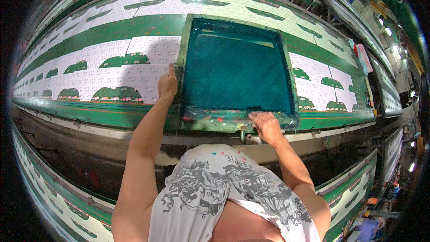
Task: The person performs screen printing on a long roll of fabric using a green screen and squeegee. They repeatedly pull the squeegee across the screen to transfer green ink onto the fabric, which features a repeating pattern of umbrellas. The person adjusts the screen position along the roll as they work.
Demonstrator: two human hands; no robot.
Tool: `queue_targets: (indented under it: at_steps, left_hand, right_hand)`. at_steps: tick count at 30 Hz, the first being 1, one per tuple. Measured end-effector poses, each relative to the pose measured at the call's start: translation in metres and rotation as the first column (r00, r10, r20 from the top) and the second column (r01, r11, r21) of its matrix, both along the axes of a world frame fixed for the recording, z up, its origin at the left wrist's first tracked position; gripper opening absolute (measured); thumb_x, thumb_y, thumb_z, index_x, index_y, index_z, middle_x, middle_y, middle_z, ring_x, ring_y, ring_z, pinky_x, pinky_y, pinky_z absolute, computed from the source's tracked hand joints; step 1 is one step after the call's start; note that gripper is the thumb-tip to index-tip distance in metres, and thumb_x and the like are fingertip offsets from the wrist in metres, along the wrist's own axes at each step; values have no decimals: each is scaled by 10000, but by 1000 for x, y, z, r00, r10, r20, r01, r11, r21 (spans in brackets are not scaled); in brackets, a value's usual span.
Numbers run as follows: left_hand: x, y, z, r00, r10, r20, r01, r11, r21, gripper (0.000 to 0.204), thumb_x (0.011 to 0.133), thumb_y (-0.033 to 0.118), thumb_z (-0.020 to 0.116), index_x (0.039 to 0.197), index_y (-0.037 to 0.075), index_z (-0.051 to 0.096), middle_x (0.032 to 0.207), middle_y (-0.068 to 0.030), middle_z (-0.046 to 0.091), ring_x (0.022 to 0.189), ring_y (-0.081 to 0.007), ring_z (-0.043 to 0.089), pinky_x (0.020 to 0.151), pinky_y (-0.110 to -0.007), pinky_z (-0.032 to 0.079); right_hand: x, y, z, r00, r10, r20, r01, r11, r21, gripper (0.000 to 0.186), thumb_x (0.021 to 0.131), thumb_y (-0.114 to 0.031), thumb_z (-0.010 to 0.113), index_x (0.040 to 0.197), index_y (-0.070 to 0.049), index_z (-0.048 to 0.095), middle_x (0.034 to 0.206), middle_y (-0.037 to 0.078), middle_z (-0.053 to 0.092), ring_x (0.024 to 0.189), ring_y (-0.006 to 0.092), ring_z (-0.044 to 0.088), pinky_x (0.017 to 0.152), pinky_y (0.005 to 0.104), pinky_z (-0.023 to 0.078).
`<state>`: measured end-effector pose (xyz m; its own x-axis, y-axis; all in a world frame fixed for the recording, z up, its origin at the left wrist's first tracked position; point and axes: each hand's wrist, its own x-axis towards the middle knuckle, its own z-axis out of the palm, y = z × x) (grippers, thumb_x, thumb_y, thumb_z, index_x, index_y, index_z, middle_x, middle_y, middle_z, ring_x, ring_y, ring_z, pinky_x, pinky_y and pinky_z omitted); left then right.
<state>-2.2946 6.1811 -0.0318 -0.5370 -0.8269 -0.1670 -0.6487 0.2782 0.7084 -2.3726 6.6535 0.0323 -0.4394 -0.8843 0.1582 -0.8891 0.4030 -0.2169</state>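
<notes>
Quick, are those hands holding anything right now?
Left hand: at the left side of the frame; grip unclear.
Right hand: on its near edge; grip unclear.

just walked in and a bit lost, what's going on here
A person is at a long green table, handling a framed blue-green screen. The right hand rests on its near edge; the left hand is beside its left edge, contact unclear. White patterned pieces lie on the table to both sides of the screen.

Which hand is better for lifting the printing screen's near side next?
Probably the right hand: it rests on the printing screen's near rail, while the left hand is beside the left rail.
</notes>
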Motion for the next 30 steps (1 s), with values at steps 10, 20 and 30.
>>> queue_targets:
  at_steps: [10, 20, 30]
  left_hand:
    - [1, 12, 20, 996, 23, -83, -22, 1000, 9, 915, 1107, 696, 335, 1101, -96, 793, 1173, -356, 759, 1160, -539, 705, 1052, -602, 507]
    - [-1, 10, 2, 977, -3, -214, -12, 998, -68, 731, 1127, 591, 424, 1289, -48, 739, 1316, -280, 716, 1292, -478, 613, 1130, -565, 461]
    - [7, 14, -4, 923, -9, -385, -20, 997, -72, 609, 1153, 494, 465, 1343, -38, 692, 1319, -274, 673, 1295, -448, 581, 1127, -540, 448]
  right_hand:
    - [-25, -80, 35, 978, -190, 86, 141, 906, 399, 407, 907, -90, 748, 1297, -201, 780, 1166, 164, 802, 1074, 393, 767, 925, 530, 617]
    - [21, -61, 23, 982, -161, 95, 131, 955, 265, 434, 889, -44, 758, 1312, -142, 771, 1246, 134, 783, 1166, 372, 739, 985, 489, 605]
    - [-12, -74, -22, 981, -121, -150, 124, 992, 11, 611, 762, 36, 740, 1345, -145, 753, 1322, 99, 757, 1239, 312, 705, 1017, 469, 549]
